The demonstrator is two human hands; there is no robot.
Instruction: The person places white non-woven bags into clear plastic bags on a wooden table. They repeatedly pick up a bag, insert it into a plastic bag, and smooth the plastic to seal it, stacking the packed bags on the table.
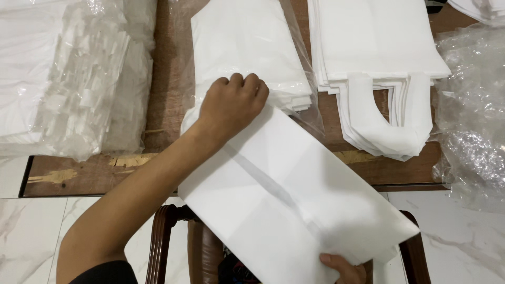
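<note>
A folded white fabric bag point(294, 194) lies slanted over the front edge of the wooden table point(94, 173). My left hand point(233, 103) grips its upper left corner with the fingers curled over the edge. My right hand point(344, 268) holds the bag's lower edge near the bottom of the view; only the thumb and a bit of the fingers show. Just behind the left hand sits a stack of folded white bags in a clear plastic sleeve point(252, 47).
A stack of white handled bags point(376, 68) lies at the back right. Plastic-wrapped white bundles point(68, 79) fill the left. Crumpled clear plastic point(471, 115) sits at the right edge. A dark wooden chair point(165, 242) stands below the table on a marble floor point(31, 231).
</note>
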